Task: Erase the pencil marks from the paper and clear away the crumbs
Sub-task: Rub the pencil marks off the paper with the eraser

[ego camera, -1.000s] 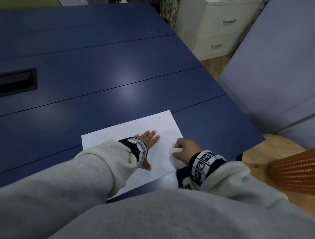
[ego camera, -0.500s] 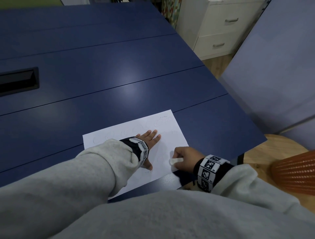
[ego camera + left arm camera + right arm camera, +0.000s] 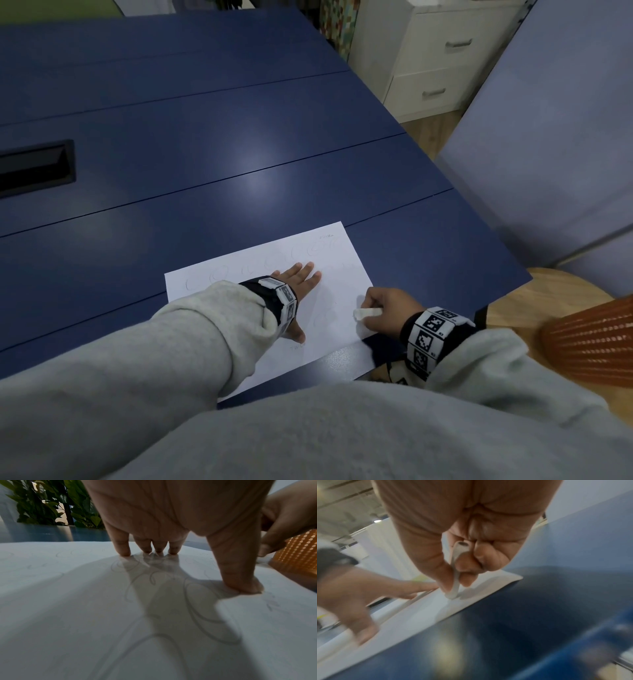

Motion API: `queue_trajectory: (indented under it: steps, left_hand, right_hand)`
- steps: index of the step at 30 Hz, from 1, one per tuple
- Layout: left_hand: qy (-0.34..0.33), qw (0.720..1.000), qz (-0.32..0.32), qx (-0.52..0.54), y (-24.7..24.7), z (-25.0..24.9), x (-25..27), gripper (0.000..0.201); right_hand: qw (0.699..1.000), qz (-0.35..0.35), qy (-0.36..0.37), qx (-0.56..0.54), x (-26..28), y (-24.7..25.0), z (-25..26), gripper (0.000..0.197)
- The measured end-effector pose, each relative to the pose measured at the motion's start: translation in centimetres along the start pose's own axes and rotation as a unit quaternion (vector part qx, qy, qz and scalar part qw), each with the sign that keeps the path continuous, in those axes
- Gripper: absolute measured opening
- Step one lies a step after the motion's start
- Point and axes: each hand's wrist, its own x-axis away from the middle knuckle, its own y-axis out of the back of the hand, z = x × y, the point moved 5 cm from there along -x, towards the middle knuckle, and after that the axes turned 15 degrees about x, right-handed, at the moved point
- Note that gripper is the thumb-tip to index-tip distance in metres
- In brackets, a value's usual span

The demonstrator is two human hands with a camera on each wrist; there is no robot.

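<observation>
On the blue tabletop [image 3: 239, 144] lies the paper [image 3: 335, 274], near the front edge, with faint pencil loops [image 3: 197, 601] on it. Left hand [image 3: 298, 284] lies flat with fingers spread, pressing the paper down. Right hand [image 3: 390, 305] pinches a white eraser [image 3: 368, 313], its tip touching the paper's right edge.
</observation>
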Motion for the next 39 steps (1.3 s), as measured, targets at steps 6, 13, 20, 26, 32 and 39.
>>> queue_trajectory:
  steps: [6, 13, 20, 26, 32, 39]
  left_hand:
    - [-0.001, 1.000, 0.001, -0.005, -0.2, 0.2, -0.4, 0.130]
    - [-0.001, 1.000, 0.001, 0.001, -0.1, 0.2, -0.3, 0.131]
    - [-0.002, 1.000, 0.001, 0.004, 0.0, 0.1, -0.1, 0.129]
    - [-0.002, 1.000, -0.002, 0.010, -0.1, 0.1, -0.1, 0.129]
    - [-0.004, 1.000, -0.006, 0.009, -0.2, 0.3, -0.4, 0.130]
    - [-0.010, 1.000, -0.011, 0.014, -0.3, 0.4, -0.5, 0.131]
  right_hand:
    - [0.998, 0.025, 0.023, 0.056, 0.2, -0.2, 0.9, 0.018]
    - [0.996, 0.039, 0.048, 0.071, 0.7, -1.2, 2.1, 0.015]
    - [0.998, -0.032, 0.042, 0.035, -0.7, 0.8, 2.1, 0.011]
    - [0.998, -0.043, 0.041, 0.027, -1.7, 0.4, 2.9, 0.013]
    - [0.986, 0.041, 0.102, 0.126, -0.7, -1.1, 5.3, 0.008]
    - [0.992, 0.018, 0.076, 0.098, -1.2, -0.4, 5.0, 0.009]
